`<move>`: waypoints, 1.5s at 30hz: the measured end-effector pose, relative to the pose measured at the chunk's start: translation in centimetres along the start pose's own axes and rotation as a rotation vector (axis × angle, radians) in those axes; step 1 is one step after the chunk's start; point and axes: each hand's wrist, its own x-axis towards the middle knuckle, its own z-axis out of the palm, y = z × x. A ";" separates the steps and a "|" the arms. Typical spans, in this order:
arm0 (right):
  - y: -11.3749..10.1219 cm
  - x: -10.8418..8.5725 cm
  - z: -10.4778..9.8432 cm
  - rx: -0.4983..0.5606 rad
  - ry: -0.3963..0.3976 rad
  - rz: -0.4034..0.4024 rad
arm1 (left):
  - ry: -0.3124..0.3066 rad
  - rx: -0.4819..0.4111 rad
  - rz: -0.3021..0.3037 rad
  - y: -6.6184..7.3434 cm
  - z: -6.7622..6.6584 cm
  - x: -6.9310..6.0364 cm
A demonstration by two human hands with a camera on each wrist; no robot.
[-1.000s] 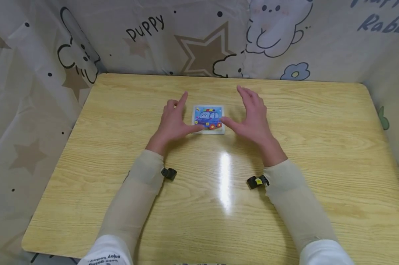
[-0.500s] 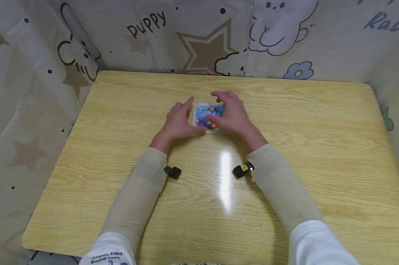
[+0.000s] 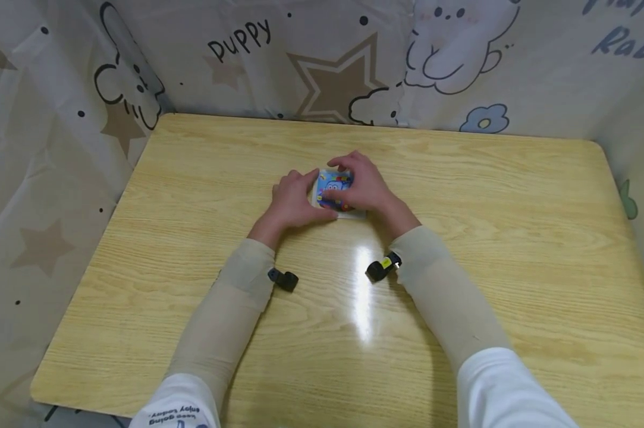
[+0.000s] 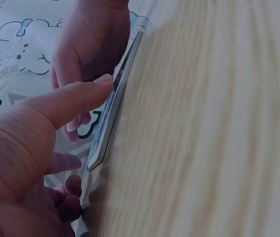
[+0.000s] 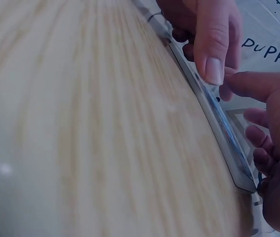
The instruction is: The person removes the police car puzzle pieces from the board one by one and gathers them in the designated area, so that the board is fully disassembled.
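Observation:
A small, flat picture board [image 3: 332, 184] with a white rim and a cartoon blue car lies on the table, partly hidden by both hands. My left hand [image 3: 296, 201] holds its left side, thumb along the near edge and index finger at the far left corner. My right hand [image 3: 366, 185] reaches over the right part, thumb above the picture and fingers bent towards the far edge. In the left wrist view the left thumb [image 4: 81, 98] overlaps the board's edge [image 4: 111, 113]. Whether the right fingertips touch the picture is hard to tell.
The board lies towards the back of the wood-patterned table [image 3: 220, 154]. Beyond the rear edge hangs a printed curtain [image 3: 338, 65] with stars and animals. A black wrist camera [image 3: 383, 266] sits on the right sleeve, another camera [image 3: 283, 279] on the left.
The right hand has moved left from beside the board to over its right part. My left hand has shifted slightly right, its index finger coming in to the board's far left corner.

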 end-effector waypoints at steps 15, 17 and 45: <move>-0.2 0.4 0.3 -0.061 -0.036 0.002 | 0.006 0.013 -0.018 -0.6 0.7 0.0; -0.2 0.5 0.2 -0.057 -0.036 -0.005 | 0.010 0.004 -0.018 -0.7 0.7 0.0; -0.1 1.7 -0.2 -0.144 -0.164 -0.024 | 0.045 -0.032 -0.018 -0.9 1.0 0.1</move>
